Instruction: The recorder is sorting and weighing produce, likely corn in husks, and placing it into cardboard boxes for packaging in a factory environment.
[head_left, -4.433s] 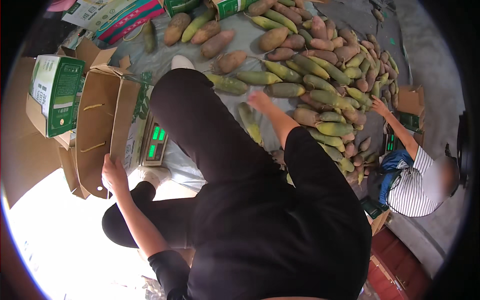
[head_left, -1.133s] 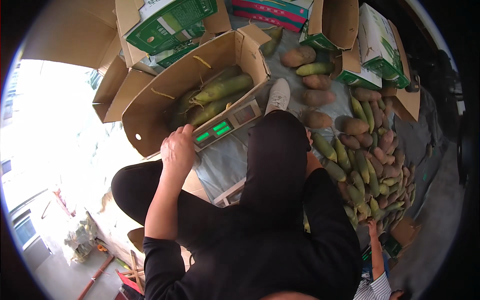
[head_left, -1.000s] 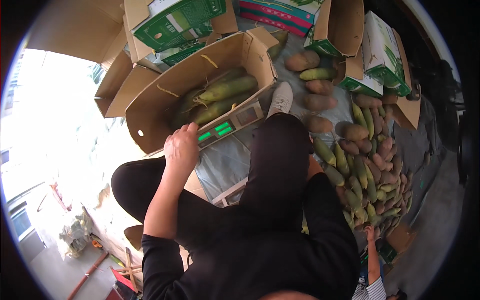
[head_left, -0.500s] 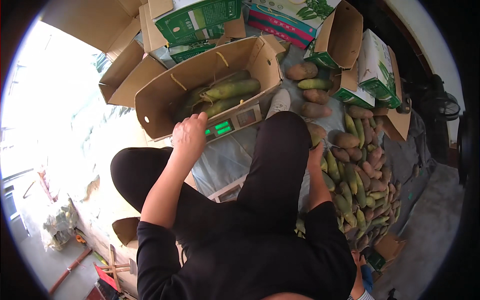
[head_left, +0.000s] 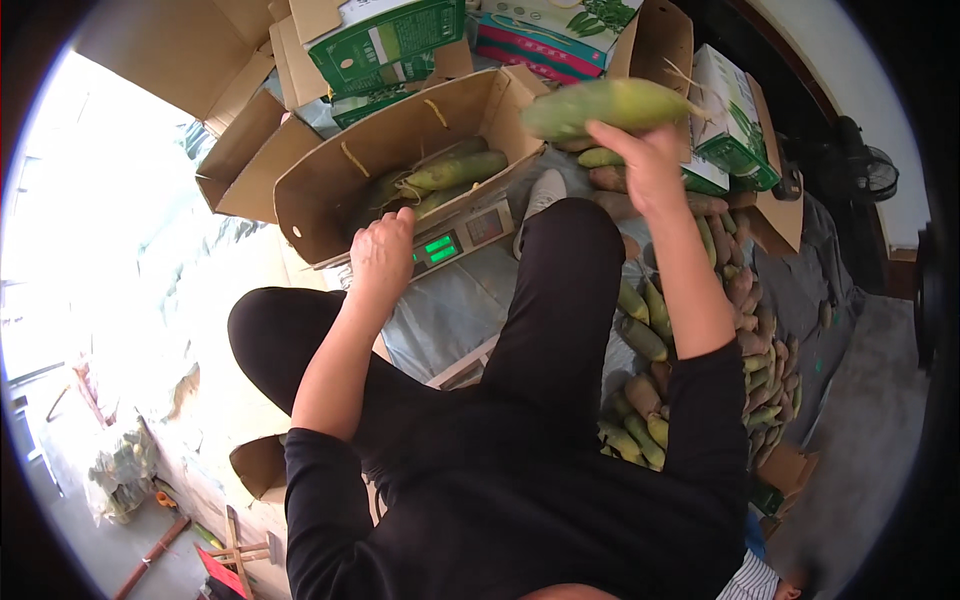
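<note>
My right hand (head_left: 655, 165) is raised at the upper right, its fingers and thumb closed round a large green radish (head_left: 600, 108) with thin roots trailing from one end. It hovers above the floor, just right of a long open cardboard box (head_left: 310, 190). Inside that box lie several green radishes (head_left: 455, 172). My left hand (head_left: 382, 245) grips the near rim of the box, fingers curled over the edge. Under the box's near side is a digital scale (head_left: 487, 226) with a lit green display, partly hidden by the box.
To my right, green radishes (head_left: 642, 337) and reddish-brown roots (head_left: 755, 355) lie in a big pile. Green-and-white cartons (head_left: 385, 45) stand at the back; more (head_left: 728, 115) are at the upper right, near a black fan (head_left: 875, 175). Another person's striped sleeve (head_left: 752, 578) shows at lower right.
My right hand has come up from the pile beside my right knee, now with the green radish in it. My left hand stays on the box rim.
</note>
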